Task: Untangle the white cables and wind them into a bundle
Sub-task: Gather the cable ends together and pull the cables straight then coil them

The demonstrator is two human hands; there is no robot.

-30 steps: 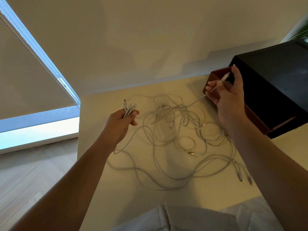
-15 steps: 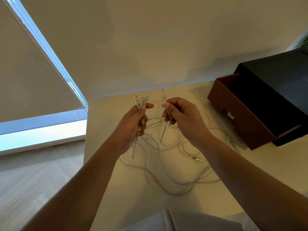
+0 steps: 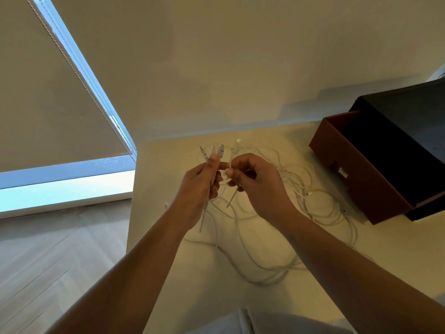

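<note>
The left hand (image 3: 199, 189) grips three cable ends, their plugs (image 3: 221, 150) sticking up above the fist. Just beside it, the right hand (image 3: 258, 183) pinches a fourth end between thumb and fingertips. Both hands are raised over the desk (image 3: 163, 169). The rest of the cables (image 3: 298, 183) lie in a loose tangle beneath and to the right, reaching close to the open brown box (image 3: 356, 186). Bare desk lies between the tangle and the left edge, which drops to the floor (image 3: 60, 249).

Box (image 3: 361, 184) blocks table (image 3: 163, 169) rt side, cables (image 3: 296, 179) sprawl mid; bare strip nr wall, left edge.
</note>
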